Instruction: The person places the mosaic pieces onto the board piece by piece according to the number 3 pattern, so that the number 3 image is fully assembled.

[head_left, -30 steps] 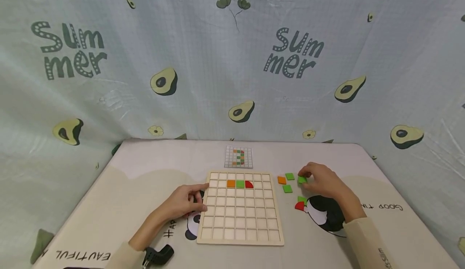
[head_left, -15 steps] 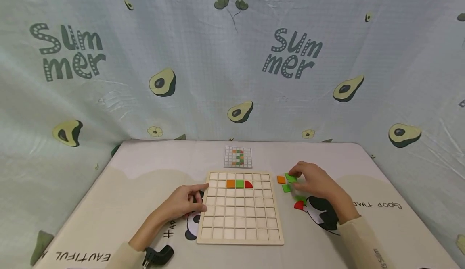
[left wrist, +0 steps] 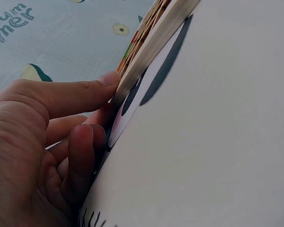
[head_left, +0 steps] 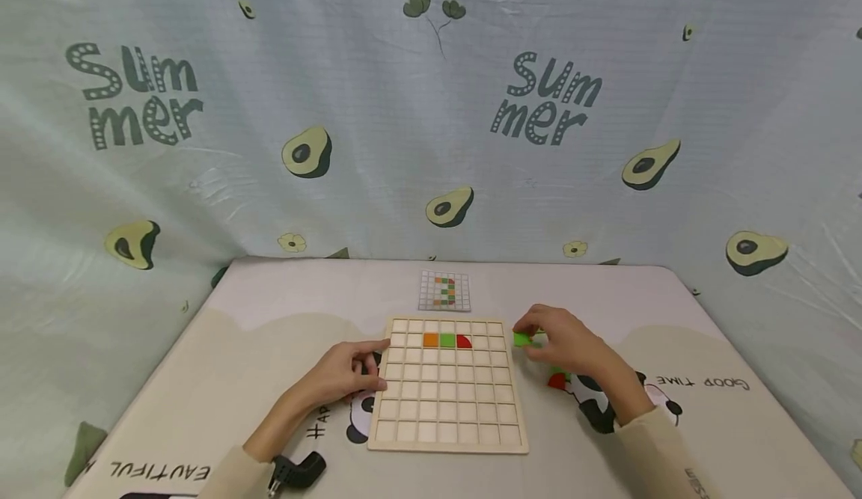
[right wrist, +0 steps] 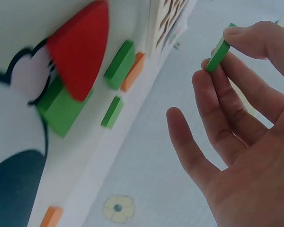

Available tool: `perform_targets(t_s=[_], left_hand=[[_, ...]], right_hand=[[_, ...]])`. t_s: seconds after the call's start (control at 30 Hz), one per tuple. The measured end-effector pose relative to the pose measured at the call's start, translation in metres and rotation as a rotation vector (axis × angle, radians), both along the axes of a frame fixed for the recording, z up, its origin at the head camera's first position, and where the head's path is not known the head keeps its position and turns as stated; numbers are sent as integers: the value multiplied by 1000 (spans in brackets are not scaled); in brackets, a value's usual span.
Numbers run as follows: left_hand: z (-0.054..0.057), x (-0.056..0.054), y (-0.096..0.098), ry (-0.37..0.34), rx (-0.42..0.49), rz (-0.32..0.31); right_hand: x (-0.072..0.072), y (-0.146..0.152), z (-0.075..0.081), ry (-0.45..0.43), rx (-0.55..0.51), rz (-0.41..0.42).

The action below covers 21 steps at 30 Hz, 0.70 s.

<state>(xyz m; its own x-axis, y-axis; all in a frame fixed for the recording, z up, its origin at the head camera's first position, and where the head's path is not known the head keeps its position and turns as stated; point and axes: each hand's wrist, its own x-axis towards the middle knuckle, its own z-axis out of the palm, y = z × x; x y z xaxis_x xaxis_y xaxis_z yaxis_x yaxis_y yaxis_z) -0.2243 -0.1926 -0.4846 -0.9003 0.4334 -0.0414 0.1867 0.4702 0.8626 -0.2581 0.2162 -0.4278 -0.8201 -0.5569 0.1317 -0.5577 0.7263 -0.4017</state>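
Green tile (right wrist: 219,52) pinched just right of the board (head_left: 447,411)

The right hand (head_left: 564,343) has its thumb and fingertips nipped around the tile; the little finger stands apart. The tile is a thin, squarish slab with no clear long axis, tilted in the right wrist view. The board lies to its left, near but apart, and the tile is about level with the laid row: orange piece (head_left: 431,340), green piece (head_left: 447,340), red quarter-round (head_left: 464,342). Its height over the table (head_left: 269,282) is hard to tell. The left hand (head_left: 337,373), farther from the tile, rests extended fingers against the board's left edge and grasps nothing.

Outward lie a loose green block (right wrist: 112,112), a loose orange block (right wrist: 132,73) and a second red quarter-round (right wrist: 80,49). A pattern card (head_left: 444,291) sits beyond the board.

The backdrop (head_left: 377,72) reads "SUMMER" twice. The table's print reads "GOOD TIME" at right and "EAUTIFUL" at left, its first letter not visible. Lettering on the right sleeve (head_left: 653,454) is too partial to read; no brand shows.
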Motion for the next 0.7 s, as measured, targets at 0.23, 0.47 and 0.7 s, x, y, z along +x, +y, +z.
perform_targets(t_s=[0.23, 0.47, 0.7], left_hand=[[-1, 0, -1, -6, 5, 12], [-2, 0, 0, -13, 11, 10], [-2, -1, 1, 0, 1, 10]], right_hand=[[2, -18, 3, 15, 30, 2], [1, -40, 6, 5, 54, 18], [-1, -63, 6, -49, 71, 5]])
